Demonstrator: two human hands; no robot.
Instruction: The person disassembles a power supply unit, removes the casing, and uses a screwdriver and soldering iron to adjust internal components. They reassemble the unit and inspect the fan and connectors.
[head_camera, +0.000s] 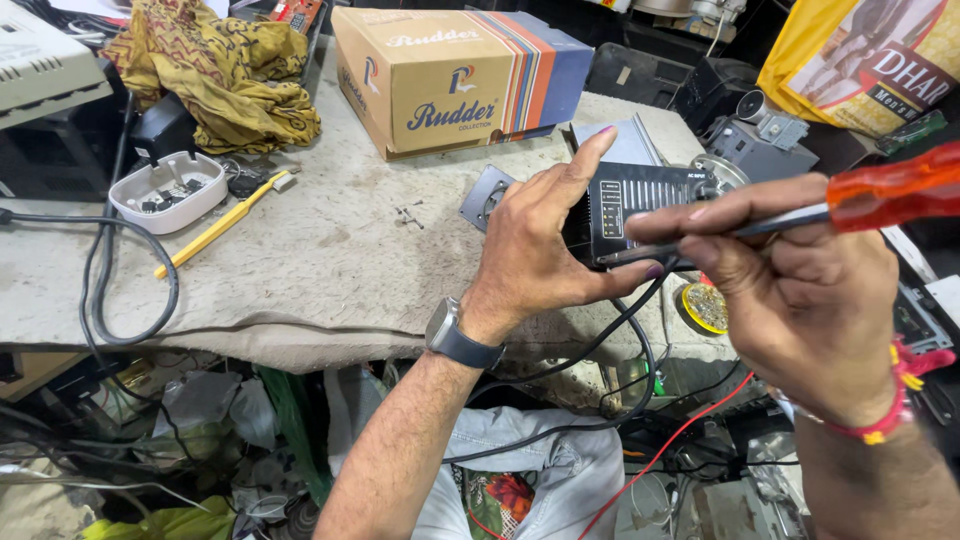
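A person is working at a worn, stained bench (300, 280) covered in grey cloth, in a crowded workshop. The left hand (535, 240) is gripping a small black device (640, 205) at the bench's near edge, thumb under it and forefinger pointing up. The right hand (800, 290), just to its right, is pinching a screwdriver (850, 205) with an orange handle, its tip touching the device's face. Black cables (600, 370) are hanging from the device over the edge.

Left of the hands, bare cloth is lying open as far as a yellow tool (215, 228), a white tray (168, 190) and a looped cord (130, 290). Two small screws (408, 215) are lying near the left hand. Beyond the hands, a cardboard box (455, 75) and a yellow rag (220, 65) are filling the back. Below the edge, wires and bags are crowding the floor.
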